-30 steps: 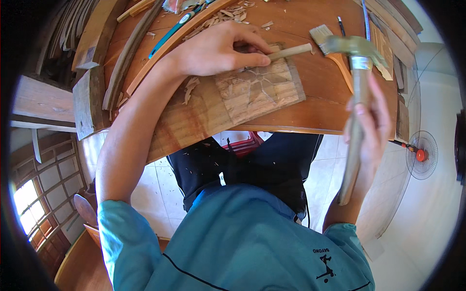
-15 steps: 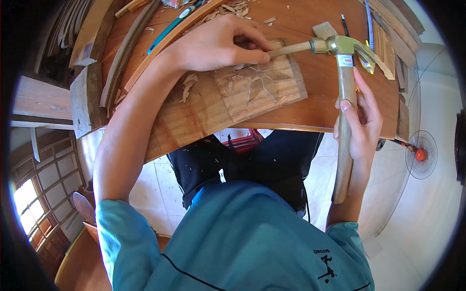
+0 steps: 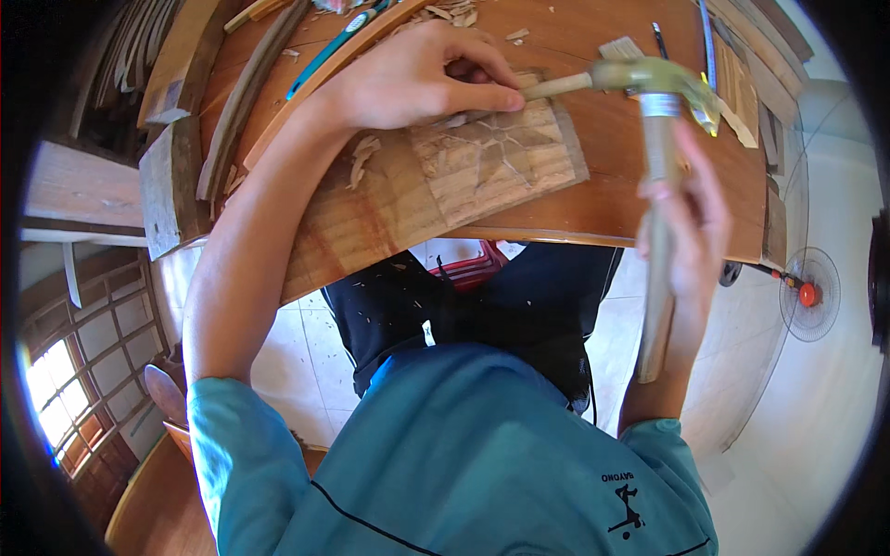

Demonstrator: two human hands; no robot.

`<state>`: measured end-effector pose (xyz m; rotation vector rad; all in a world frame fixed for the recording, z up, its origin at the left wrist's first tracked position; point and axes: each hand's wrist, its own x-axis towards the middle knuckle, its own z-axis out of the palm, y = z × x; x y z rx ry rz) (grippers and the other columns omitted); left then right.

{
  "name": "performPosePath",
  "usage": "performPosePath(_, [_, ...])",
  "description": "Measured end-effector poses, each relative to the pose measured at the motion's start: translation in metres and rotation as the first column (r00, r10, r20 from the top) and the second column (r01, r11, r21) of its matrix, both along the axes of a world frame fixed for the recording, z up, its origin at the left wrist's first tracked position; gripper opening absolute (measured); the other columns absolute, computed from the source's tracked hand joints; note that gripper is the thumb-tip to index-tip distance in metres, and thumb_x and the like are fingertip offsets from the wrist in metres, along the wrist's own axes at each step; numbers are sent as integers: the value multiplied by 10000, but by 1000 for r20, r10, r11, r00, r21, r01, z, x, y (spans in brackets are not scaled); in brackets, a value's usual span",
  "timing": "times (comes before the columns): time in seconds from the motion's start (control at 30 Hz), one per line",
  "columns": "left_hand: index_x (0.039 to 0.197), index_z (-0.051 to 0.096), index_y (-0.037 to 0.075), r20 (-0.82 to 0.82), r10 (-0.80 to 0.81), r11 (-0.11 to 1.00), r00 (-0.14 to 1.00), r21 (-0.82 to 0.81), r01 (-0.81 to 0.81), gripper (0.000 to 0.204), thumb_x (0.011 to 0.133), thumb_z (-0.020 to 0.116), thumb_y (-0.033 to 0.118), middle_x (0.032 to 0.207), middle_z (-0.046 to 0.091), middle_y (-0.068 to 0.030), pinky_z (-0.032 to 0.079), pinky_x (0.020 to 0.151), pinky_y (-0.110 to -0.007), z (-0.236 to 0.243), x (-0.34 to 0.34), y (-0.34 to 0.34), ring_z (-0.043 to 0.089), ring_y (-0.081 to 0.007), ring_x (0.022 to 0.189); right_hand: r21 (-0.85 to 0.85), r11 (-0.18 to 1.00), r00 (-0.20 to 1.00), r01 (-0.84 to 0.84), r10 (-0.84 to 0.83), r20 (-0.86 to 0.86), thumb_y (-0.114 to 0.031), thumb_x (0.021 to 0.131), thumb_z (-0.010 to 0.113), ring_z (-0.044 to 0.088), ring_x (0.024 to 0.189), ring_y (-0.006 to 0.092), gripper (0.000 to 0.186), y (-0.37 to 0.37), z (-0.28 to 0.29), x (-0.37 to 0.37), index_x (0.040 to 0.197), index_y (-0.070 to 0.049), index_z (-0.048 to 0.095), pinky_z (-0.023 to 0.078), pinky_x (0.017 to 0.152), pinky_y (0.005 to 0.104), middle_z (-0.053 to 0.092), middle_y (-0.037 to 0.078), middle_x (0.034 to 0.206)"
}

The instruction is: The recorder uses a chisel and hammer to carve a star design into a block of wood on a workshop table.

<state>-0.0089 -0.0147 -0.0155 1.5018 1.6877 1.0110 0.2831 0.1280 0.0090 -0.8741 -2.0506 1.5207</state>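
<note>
My left hand (image 3: 436, 79) is closed round a chisel (image 3: 561, 84) with a pale wooden handle, held low over a wooden board (image 3: 362, 222). The board's right part has a star pattern (image 3: 496, 148) cut into it, and loose shavings (image 3: 363, 159) lie to its left. In my right hand (image 3: 686, 222) is a claw hammer (image 3: 658, 139), gripped by its wooden handle. Its blurred metal head is at the free end of the chisel handle; whether they touch, I cannot tell. The chisel's tip is hidden by my left hand.
The brown table (image 3: 612, 213) holds timber strips (image 3: 241, 120), a teal-handled tool (image 3: 329, 65), a brush (image 3: 616, 51), a pencil (image 3: 660, 37) and more shavings (image 3: 445, 14) at the back. Stacked planks (image 3: 167, 83) stand at left. A fan (image 3: 808, 295) is at right.
The hammer has swung leftward from beside the brush to the chisel's end and is blurred again now. My left hand has moved slightly up in the view, still on the chisel.
</note>
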Motion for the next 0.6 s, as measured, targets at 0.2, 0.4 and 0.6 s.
performPosePath(0.2, [1002, 774, 23, 8, 2, 1000, 1000, -1, -2, 258, 905, 766, 263, 910, 681, -25, 453, 762, -282, 3, 4, 3, 581, -100, 830, -38, 995, 993, 94, -97, -60, -77, 952, 667, 574, 495, 108, 611, 13, 12, 9, 1533, -96, 481, 472, 431, 262, 663, 90, 899])
performPosePath(0.4, [1002, 769, 20, -17, -18, 999, 1000, 30, 18, 246, 899, 761, 244, 894, 675, -16, 445, 736, -273, 4, 0, 0, 580, -93, 815, -37, 998, 999, -41, 40, -20, -111, 996, 608, 554, 477, 93, 591, 9, 10, 9, 1560, -84, 432, 444, 389, 231, 632, 107, 902])
performPosePath(0.6, [1006, 754, 10, 58, -31, 999, 998, -6, 32, 227, 919, 746, 219, 949, 690, -27, 451, 745, -268, 0, -2, -1, 583, -87, 826, -45, 997, 998, -59, 58, -4, -119, 987, 613, 561, 488, 98, 597, -6, 5, -5, 1556, -78, 438, 446, 415, 238, 639, 111, 884])
